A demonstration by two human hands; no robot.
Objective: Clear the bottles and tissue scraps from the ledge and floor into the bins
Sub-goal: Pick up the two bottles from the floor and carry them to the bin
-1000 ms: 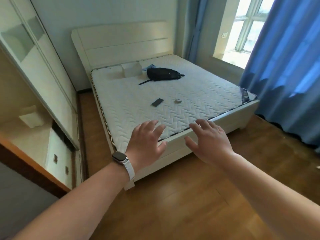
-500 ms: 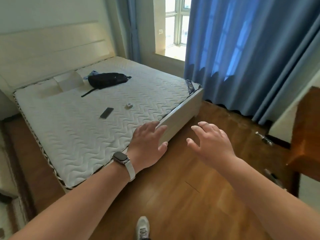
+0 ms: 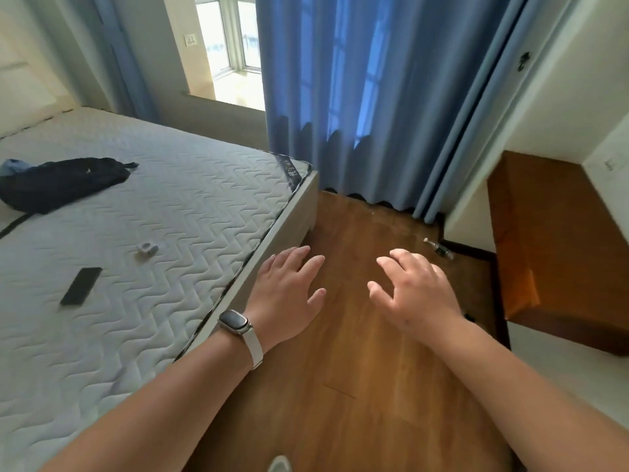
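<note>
Left hand (image 3: pixel 287 294) fingers spread, right hand (image 3: pixel 413 294) fingers loose (both empty)

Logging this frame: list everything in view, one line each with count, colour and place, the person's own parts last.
bottle: one, looks clear, lying on the floor near the curtain's foot
floor: one, brown wood, centre
wooden surface: one, brown, right
curtains: two, blue, either side of the window
mattress: one, white, left
bag: one, black, on the mattress, far left
flat item: one, black, on the mattress
small item: one, white, on the mattress
watch: one, white strap, left wrist
left hand: open, empty, by the bed edge
right hand: open, empty, over the floor
</note>
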